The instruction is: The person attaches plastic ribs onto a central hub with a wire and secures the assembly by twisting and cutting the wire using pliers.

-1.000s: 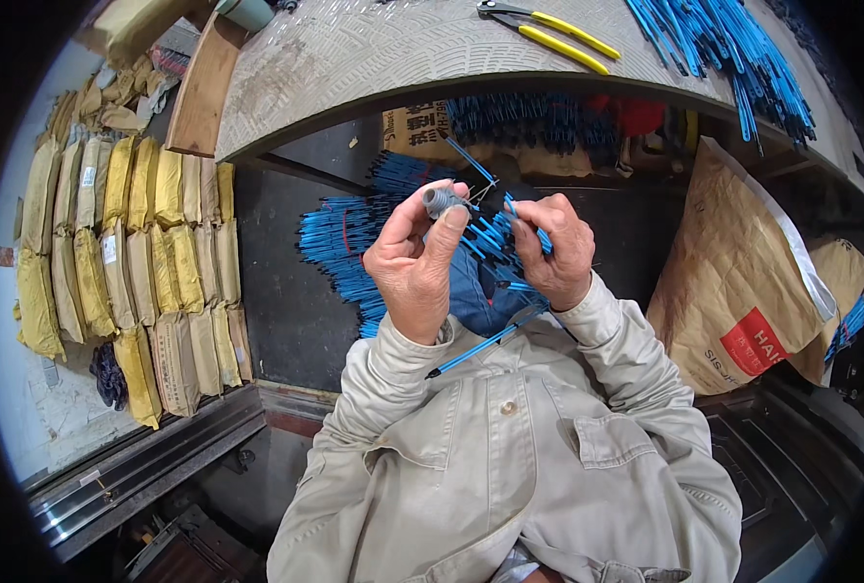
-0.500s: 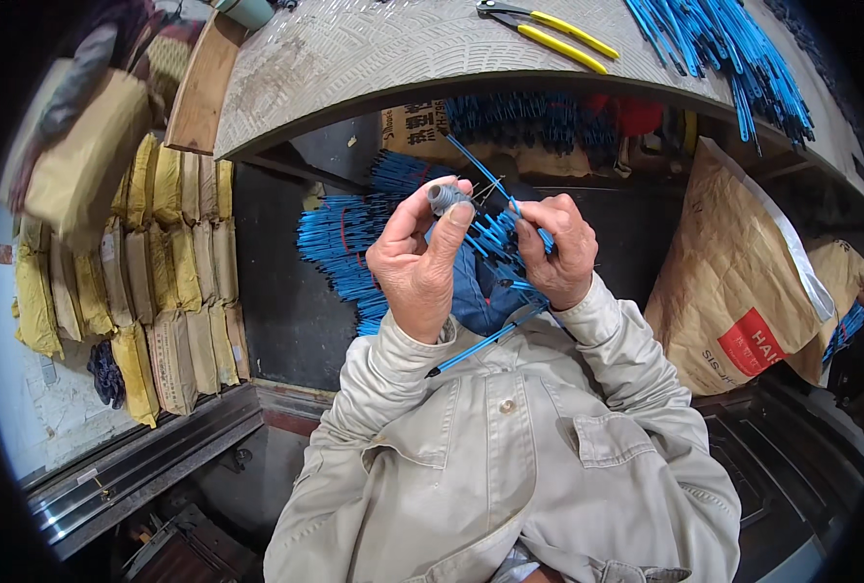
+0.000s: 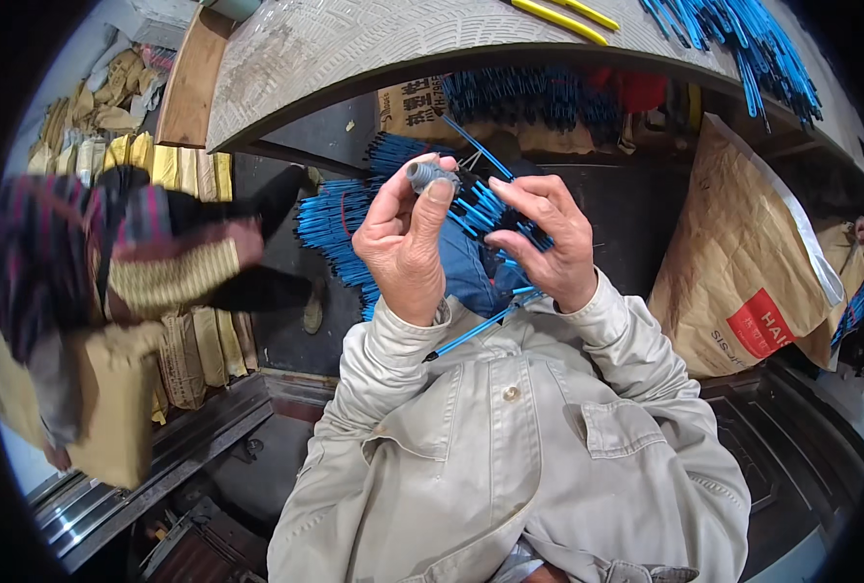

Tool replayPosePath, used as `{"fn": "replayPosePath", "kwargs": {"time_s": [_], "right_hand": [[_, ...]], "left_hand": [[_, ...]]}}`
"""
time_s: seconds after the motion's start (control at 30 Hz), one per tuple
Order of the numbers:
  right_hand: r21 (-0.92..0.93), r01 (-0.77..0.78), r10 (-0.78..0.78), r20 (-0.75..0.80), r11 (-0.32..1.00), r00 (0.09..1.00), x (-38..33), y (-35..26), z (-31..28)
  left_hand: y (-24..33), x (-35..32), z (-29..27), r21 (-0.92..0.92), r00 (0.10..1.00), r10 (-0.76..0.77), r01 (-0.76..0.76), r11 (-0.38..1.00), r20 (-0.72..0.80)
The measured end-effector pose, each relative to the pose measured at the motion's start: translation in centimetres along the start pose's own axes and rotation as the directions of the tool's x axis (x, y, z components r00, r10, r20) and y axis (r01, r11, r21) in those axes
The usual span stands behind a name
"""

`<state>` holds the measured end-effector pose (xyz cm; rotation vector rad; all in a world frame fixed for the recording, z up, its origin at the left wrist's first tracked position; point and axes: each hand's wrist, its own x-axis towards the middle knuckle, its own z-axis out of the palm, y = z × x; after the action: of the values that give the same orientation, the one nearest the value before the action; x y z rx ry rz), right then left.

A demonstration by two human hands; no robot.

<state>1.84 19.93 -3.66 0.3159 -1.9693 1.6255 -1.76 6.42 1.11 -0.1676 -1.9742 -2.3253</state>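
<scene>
My left hand (image 3: pixel 408 238) is closed around a grey ribbed plastic fitting (image 3: pixel 429 176), pinched upright between thumb and fingers. Just to its right, my right hand (image 3: pixel 552 238) has its thumb and index finger apart. Behind and between those fingers are blue rods (image 3: pixel 481 209) with black ends, gathered over my lap. One longer blue rod (image 3: pixel 478 146) slants up past the right index fingertip, with thin pale wires beside it; what holds its lower end is hidden. Another blue rod (image 3: pixel 471 335) lies across my jacket front.
Ahead is a grey patterned table (image 3: pixel 354 63) with yellow-handled pliers (image 3: pixel 560 19) and a blue rod pile (image 3: pixel 758 58). Bundled rods (image 3: pixel 335 228) sit beyond my left hand. At right stands a brown paper sack (image 3: pixel 733 262). A person (image 3: pixel 140 243) carrying a tan package (image 3: pixel 111 408) passes at left.
My right thumb and fingers have spread from a pinch on a blue rod. The left hand still holds the grey fitting, slightly further left. The person at left has come nearer with the package.
</scene>
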Motion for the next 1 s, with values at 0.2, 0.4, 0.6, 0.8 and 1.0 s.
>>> {"fn": "replayPosePath", "kwargs": {"time_s": [0.2, 0.4, 0.6, 0.8, 1.0], "right_hand": [[0.14, -0.108, 0.107, 0.012, 0.984, 0.994, 1.7, 1.7, 0.5], [0.181, -0.088, 0.079, 0.055, 0.98, 0.995, 2.2, 2.2, 0.0], [0.237, -0.143, 0.079, 0.258, 0.961, 0.963, 2.9, 3.9, -1.3], [0.001, -0.023, 0.022, 0.202, 1.0, 0.979, 1.9, 1.9, -0.8], [-0.161, 0.106, -0.089, 0.11, 0.981, 0.99, 0.4, 0.1, 0.3]], "left_hand": [[-0.4, 2.5, 0.0, -0.028, 0.998, -0.067, 0.067, 0.997, 0.015], [-0.2, 2.5, -0.3, -0.053, 0.995, -0.085, 0.089, 0.995, 0.059], [-0.5, 2.2, -0.8, -0.102, 0.986, -0.117, 0.129, 0.986, 0.116], [-0.4, 1.9, -0.8, -0.046, 0.99, -0.067, 0.074, 0.996, 0.127], [1.2, 1.7, -2.1, 0.197, 0.941, -0.094, 0.03, 0.98, 0.325]]}}
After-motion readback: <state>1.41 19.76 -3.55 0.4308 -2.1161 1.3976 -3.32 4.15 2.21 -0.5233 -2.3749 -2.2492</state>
